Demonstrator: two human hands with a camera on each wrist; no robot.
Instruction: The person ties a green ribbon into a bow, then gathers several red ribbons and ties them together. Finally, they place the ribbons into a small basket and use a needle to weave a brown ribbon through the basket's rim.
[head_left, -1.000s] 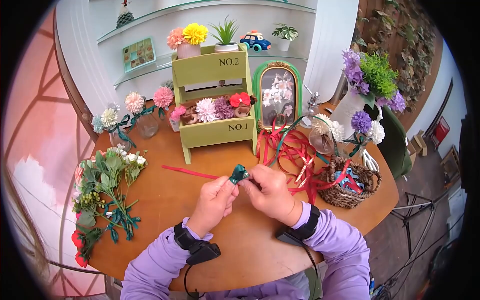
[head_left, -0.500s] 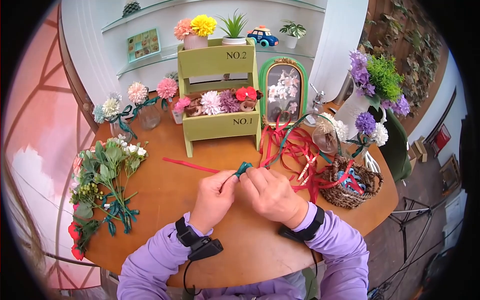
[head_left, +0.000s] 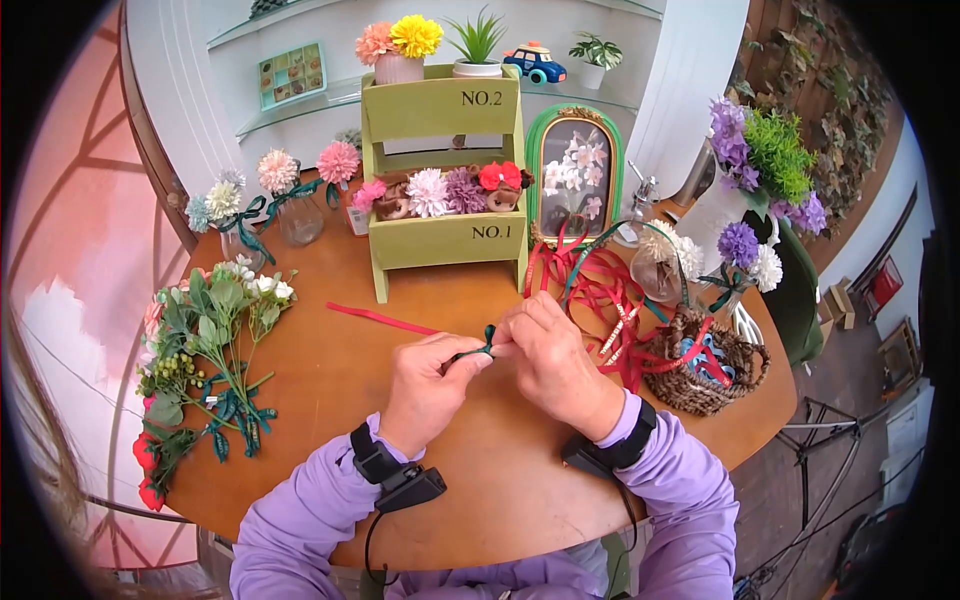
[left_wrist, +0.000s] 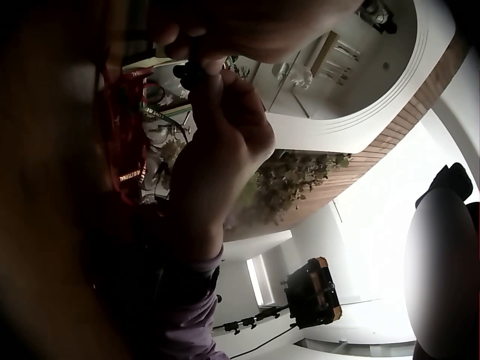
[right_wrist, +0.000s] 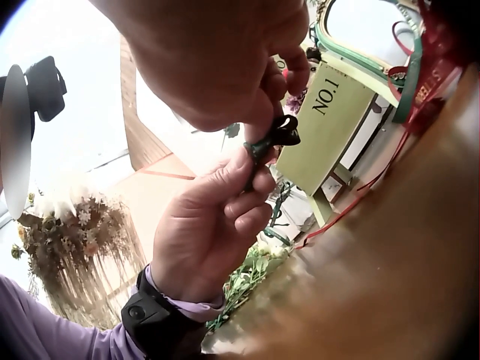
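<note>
In the head view a small looped dark green ribbon stands up between the two hands, above the middle of the table. My left hand pinches its lower part between thumb and curled forefinger. From the other side, my right hand grips the ribbon at the fingertips, thumb and fingers close to the left thumb. The right wrist view shows the ribbon as a small dark bow shape sticking out past the left thumb. Both hands hide part of it. In the left wrist view the ribbon is a dark blur.
Artificial flower stems lie at left. Tangled red ribbon spreads beside a wicker basket at right. Behind stand a green two-tier stand, an oval-topped frame and glass vases with flowers.
The green ribbon, earlier bunched at the fingertips, now shows as a thin upright loop. My right hand has shifted slightly and turned, its fingers moving up; the left still pinches the ribbon.
</note>
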